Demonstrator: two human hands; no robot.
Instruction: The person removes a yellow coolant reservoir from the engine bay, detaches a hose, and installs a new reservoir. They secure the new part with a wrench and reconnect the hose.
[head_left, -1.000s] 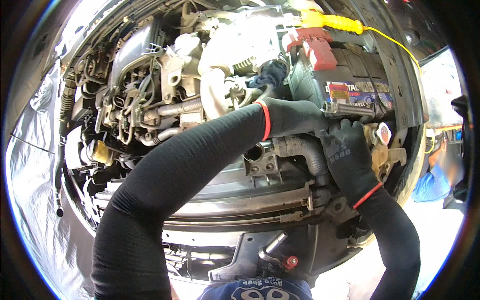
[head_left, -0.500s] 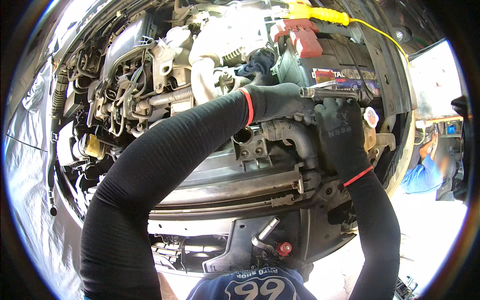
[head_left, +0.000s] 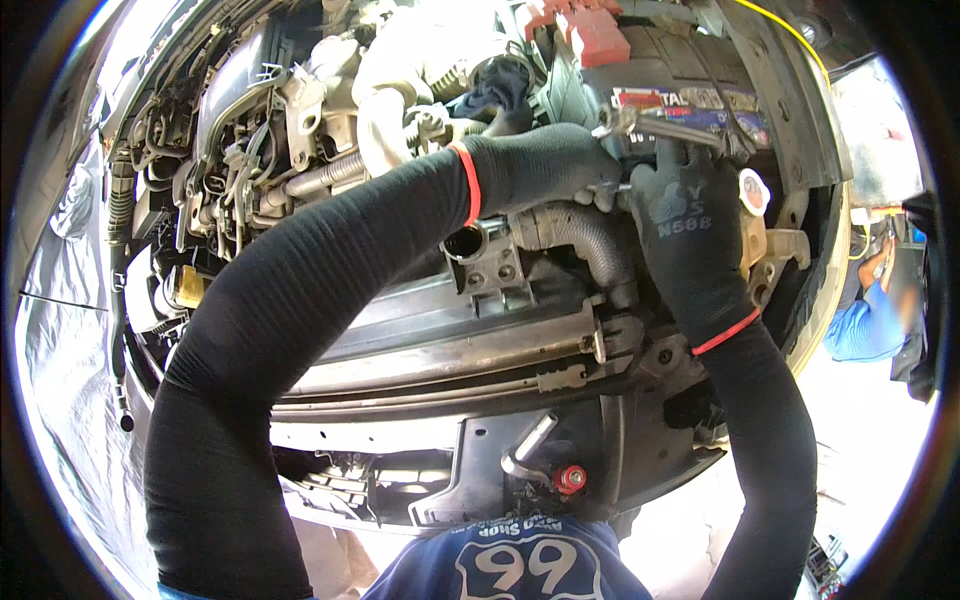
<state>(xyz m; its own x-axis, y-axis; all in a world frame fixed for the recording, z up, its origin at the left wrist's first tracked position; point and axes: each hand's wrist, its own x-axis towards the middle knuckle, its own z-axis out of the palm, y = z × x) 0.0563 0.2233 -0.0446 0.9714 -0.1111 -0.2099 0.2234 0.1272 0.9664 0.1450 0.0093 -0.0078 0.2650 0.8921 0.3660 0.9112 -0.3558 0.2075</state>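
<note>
Both my hands wear black gloves and meet over the front right of an open engine bay. My left hand (head_left: 565, 168) is closed, its fingers curled beside a thin metal piece; what it grips is mostly hidden. My right hand (head_left: 685, 205) is closed at the near side of a metal wrench (head_left: 665, 128), with its fingers up against the handle. The wrench lies crosswise in front of the car battery (head_left: 690, 75), its left end by my left thumb. Below my hands runs a ribbed black hose (head_left: 580, 240).
A white-capped reservoir (head_left: 753, 192) stands right of my right hand. Red terminal covers (head_left: 597, 38) top the battery. An open round filler neck (head_left: 465, 243) sits under my left wrist. A bent metal tool (head_left: 530, 450) rests on the front panel. A person in blue (head_left: 865, 325) is at far right.
The view has shifted, and the yellow lamp at the top has left it. The wrench now slants, its left end higher than its right. Both hands stay close together beside it.
</note>
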